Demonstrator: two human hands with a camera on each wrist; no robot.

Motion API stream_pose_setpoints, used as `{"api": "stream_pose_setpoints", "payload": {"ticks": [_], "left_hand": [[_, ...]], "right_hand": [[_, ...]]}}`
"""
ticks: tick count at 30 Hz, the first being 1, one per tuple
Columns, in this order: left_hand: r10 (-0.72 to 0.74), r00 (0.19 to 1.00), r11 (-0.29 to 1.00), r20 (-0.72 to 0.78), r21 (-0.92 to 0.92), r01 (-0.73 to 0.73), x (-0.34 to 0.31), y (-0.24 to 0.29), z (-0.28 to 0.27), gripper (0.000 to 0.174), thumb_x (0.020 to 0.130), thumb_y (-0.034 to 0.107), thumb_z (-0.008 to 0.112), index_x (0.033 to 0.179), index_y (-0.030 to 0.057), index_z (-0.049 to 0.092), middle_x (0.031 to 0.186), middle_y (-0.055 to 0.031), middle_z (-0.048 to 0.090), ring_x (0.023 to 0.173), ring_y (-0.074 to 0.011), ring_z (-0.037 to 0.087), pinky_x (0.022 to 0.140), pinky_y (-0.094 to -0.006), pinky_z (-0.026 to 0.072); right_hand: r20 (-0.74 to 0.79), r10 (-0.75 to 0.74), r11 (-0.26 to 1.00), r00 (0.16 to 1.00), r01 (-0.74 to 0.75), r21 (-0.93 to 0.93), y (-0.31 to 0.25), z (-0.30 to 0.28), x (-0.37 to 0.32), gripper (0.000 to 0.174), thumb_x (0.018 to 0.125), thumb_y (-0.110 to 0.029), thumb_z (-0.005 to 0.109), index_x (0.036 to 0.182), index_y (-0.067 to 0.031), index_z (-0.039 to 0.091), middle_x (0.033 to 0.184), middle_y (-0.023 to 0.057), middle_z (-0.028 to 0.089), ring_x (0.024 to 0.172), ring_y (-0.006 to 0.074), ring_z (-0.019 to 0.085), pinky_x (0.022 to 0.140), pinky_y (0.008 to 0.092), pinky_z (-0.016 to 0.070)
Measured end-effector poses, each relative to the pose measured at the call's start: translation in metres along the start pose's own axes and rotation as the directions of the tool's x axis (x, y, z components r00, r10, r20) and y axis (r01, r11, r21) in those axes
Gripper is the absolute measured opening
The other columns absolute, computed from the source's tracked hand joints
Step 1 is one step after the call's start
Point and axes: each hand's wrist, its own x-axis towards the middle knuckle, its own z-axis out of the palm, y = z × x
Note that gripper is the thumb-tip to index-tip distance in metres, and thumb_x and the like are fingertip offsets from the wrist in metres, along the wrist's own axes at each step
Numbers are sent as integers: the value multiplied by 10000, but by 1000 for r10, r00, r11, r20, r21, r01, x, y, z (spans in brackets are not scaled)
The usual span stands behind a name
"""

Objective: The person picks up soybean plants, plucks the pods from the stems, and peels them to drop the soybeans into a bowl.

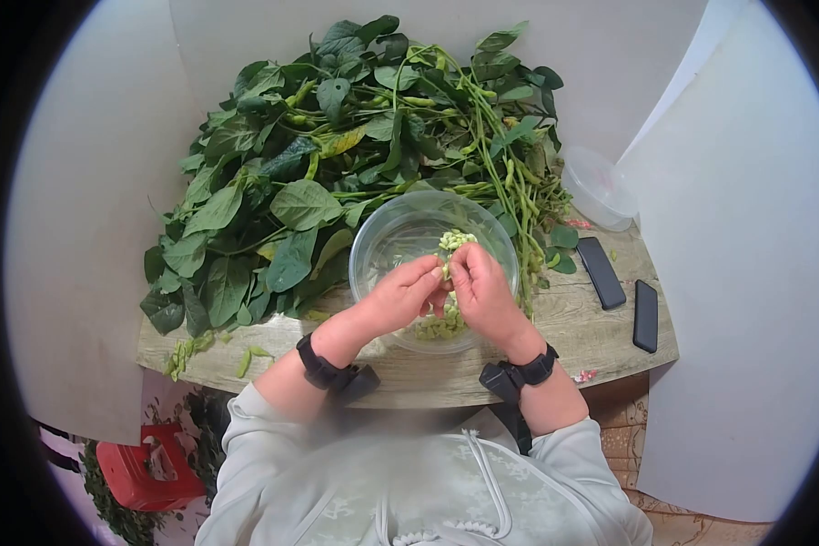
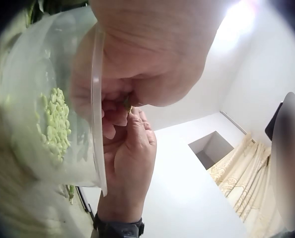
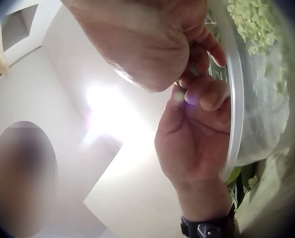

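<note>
Both hands meet over a clear plastic bowl [image 1: 358, 244]. My left hand [image 1: 408, 293] pinches a small green bean pod [image 2: 127, 102] between thumb and fingers. The right hand [image 1: 484, 287] pinches the same pod from the other side, fingertips right against the left ones. Most of the pod is hidden by the fingers. Shelled pale green beans [image 2: 55, 126] lie in a heap on the bottom of the bowl, partly under the hands in the head view.
A big pile of leafy bean plants [image 1: 305, 205] covers the back of the wooden table [image 1: 555, 346]. Loose pods [image 1: 187, 355] lie at the left edge. To the right are a clear container [image 1: 601, 189] and two black phone-like objects [image 1: 601, 273]. A red stool [image 1: 150, 473] stands below left.
</note>
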Motion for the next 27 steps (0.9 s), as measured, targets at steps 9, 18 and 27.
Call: {"api": "stream_pose_setpoints", "payload": {"ticks": [9, 18, 27], "left_hand": [[-89, 996, 971, -5, -225, 86, 3, -1, -4, 240, 1045, 272, 415, 996, 66, 526, 784, -12, 517, 706, -127, 537, 608, -252, 426], [-51, 992, 997, -112, -69, 43, 4, 1, -1, 288, 1046, 277, 419, 868, 65, 500, 741, 3, 497, 661, -106, 511, 589, -240, 411], [91, 978, 991, -186, 112, -71, 3, 5, 2, 283, 1032, 232, 466, 841, 35, 535, 670, 3, 533, 606, -80, 519, 567, -244, 437]], "right_hand": [[-44, 8, 999, 999, -5, 54, 7, 2, -2, 101, 943, -89, 556, 940, -2, 505, 824, 159, 590, 743, 302, 601, 659, 388, 484], [9, -62, 996, 998, 61, 59, -5, -6, 1, 188, 910, -70, 647, 1066, 18, 589, 929, 65, 643, 838, 136, 633, 765, 261, 509], [43, 12, 951, 999, -24, 309, -4, -5, 0, 191, 880, -36, 671, 1050, 18, 604, 969, 79, 653, 873, 143, 663, 754, 275, 527]]}}
